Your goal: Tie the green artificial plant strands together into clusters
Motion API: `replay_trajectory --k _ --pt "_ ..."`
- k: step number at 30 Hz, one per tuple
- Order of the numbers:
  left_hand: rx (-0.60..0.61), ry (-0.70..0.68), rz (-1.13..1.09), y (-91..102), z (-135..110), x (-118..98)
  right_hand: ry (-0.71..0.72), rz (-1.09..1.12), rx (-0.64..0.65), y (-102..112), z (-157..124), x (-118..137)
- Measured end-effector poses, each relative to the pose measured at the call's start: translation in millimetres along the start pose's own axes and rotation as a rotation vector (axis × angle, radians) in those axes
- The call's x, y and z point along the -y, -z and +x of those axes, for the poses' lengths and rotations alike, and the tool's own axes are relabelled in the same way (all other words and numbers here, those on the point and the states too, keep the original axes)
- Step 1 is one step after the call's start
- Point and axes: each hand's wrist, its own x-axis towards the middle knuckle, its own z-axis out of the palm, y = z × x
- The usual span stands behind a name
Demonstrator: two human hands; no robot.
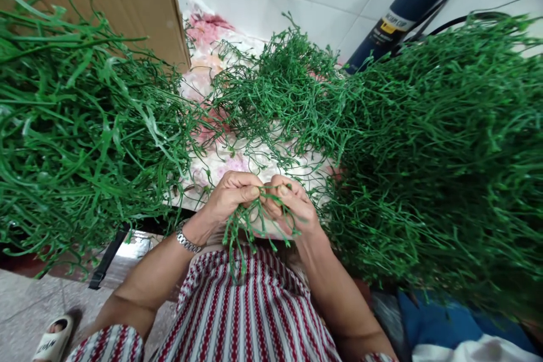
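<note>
Close in front of my striped clothing, both hands meet over a small bunch of thin green plant sprigs, which look like plastic foliage. My left hand, with a metal watch on its wrist, pinches the sprigs between thumb and fingers. Just beside it, my right hand is closed on the same bunch, thumb toward the left hand. The stems hang down below the fingers and fan out. Exactly how the stems run between the fingertips is hidden.
Heaped at the left is broad-bladed greenery; a large pile of thin green stems fills the right. A looser clump lies behind on a floral cloth. A cardboard box and a dark blue cylinder stand near the tiled wall.
</note>
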Motion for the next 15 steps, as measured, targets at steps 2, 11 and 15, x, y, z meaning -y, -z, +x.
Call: replay_trajectory --k 2,11,15 --pt "-0.048 -0.049 0.012 -0.2 2 1 0.043 -0.026 -0.034 2 1 2" --pt "-0.118 -0.271 0.47 -4.6 1 -1 -0.03 -0.304 -0.151 18 4 0" --pt "-0.185 -0.393 0.73 -9.8 -1 -2 -0.038 -0.247 -0.145 12 3 -7"
